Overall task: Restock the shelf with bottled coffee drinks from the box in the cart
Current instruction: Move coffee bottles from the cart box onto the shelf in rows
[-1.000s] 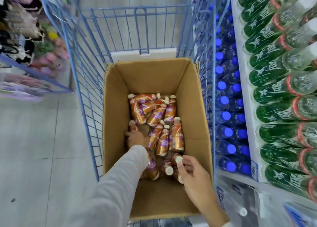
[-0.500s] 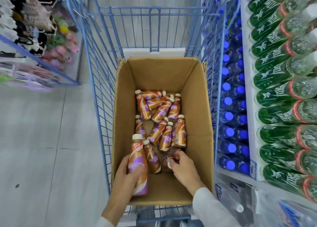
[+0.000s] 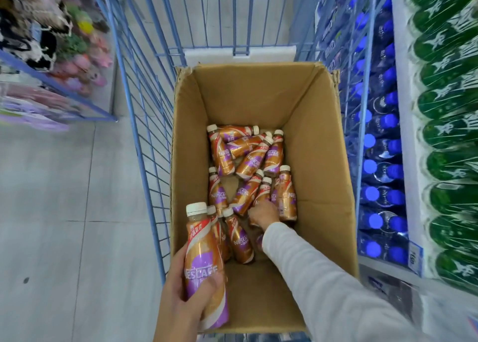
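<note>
My left grip (image 3: pixel 186 297) is clamped round an upright Nescafé coffee bottle (image 3: pixel 204 259), held over the near left corner of the cardboard box (image 3: pixel 318 160). The box sits in the blue wire cart (image 3: pixel 144 124). My right grip (image 3: pixel 263 213) is down among the loose bottles (image 3: pixel 248 158) lying on the box floor, touching them. Whether it has closed on one I cannot tell. The shelf (image 3: pixel 406 135) of blue-capped water bottles (image 3: pixel 382 145) stands just right of the cart.
</note>
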### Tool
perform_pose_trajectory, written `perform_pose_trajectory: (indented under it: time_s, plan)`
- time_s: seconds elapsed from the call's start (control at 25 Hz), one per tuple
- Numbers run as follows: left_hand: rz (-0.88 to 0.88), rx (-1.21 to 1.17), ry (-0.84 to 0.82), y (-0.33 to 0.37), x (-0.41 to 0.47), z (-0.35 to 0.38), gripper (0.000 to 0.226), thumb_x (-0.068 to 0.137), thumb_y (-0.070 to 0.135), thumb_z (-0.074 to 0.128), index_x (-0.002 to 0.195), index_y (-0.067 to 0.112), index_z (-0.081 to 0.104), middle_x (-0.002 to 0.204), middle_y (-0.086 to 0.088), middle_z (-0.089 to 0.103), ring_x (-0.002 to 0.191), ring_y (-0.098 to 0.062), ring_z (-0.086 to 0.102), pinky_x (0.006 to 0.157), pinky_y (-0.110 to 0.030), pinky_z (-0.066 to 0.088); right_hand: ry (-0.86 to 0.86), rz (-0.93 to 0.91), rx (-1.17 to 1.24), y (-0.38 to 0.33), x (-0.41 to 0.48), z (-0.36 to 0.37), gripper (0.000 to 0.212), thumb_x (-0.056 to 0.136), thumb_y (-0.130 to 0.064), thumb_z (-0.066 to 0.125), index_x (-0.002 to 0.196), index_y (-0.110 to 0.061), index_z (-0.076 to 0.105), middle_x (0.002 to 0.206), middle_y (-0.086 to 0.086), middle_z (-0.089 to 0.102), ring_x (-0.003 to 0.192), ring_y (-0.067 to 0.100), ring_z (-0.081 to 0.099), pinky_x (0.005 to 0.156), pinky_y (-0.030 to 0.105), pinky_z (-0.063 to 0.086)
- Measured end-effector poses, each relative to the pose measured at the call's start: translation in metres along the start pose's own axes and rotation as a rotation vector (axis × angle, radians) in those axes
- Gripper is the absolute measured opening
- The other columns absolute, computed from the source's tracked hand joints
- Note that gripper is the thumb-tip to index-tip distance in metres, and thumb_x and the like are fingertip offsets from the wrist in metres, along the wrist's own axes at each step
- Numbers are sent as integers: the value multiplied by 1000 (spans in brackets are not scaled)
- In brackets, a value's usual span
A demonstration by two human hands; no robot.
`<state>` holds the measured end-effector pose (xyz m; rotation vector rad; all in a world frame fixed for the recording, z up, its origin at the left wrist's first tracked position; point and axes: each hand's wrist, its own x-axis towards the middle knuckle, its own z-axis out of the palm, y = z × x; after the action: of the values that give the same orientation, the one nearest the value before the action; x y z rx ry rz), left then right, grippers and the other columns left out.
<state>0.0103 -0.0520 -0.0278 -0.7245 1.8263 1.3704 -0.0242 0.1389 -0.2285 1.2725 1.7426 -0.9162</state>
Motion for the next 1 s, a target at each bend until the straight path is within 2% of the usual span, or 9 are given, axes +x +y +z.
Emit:
perform_pose_trajectory:
  time_s: [0.12,0.32,0.4,0.48,0.52,0.64,0.76,0.88,1.0]
  plan:
    - [13,10,3,-1,4,1,72,47,26,75,114,32,50,103,14,60,90,-10,58,64,-20,43,103,118,182,4,0,35,81,92,-23,65,149,-3,10,144,24,45,128,38,52,104,43,44]
    - [16,-48,-8,-11,9,6,78,53,38,90,118,31,50,107,9,62,94,-17,61,67,-25,48,190,162,311,8,-2,46,89,91,-22,66,153,-6,4,149,24,38,129,41,49,104,46,42]
    - [10,-74,-4,-8,5,5,87,48,43,88,125,33,49,113,1,64,100,-25,64,72,-35,55,85,191,476,7,-16,24,84,86,-21,67,151,-2,16,134,20,55,117,37,58,100,42,46]
    - [-2,-111,-24,-5,-2,4,94,44,44,89,129,36,50,118,-3,64,104,-29,65,75,-41,58,-21,198,707,7,-49,-8,57,84,-17,70,131,-1,42,102,12,67,89,27,64,86,37,51]
    - [-7,-132,-29,-2,-7,5,90,50,40,92,130,36,51,120,-4,63,104,-29,65,74,-40,58,-83,186,784,9,-71,-24,47,84,-16,72,122,-7,45,96,9,65,84,23,62,84,35,49]
    - [13,-205,-79,16,-23,13,75,64,35,79,133,35,50,122,-3,61,104,-25,63,71,-38,57,-140,42,885,29,-138,-57,81,76,-23,84,143,-16,39,131,8,55,118,28,55,104,42,46]
    - [65,-230,-205,39,-50,26,70,64,28,78,131,32,56,114,-5,67,95,-24,71,68,-38,58,-189,-152,1052,60,-212,-90,103,54,-24,97,143,-20,47,131,3,63,117,25,63,103,43,51]
    - [174,-187,-367,65,-87,47,67,63,17,82,126,30,62,107,-3,75,89,-22,75,74,-39,58,-251,-295,1183,102,-274,-122,92,50,-9,94,133,-15,56,120,11,72,106,28,71,86,36,58]
    - [252,-156,-523,80,-130,80,63,66,12,75,127,26,64,112,-10,75,94,-30,74,75,-41,59,-211,-452,1319,147,-332,-153,79,54,2,85,128,-9,58,114,21,72,105,38,69,91,47,56]
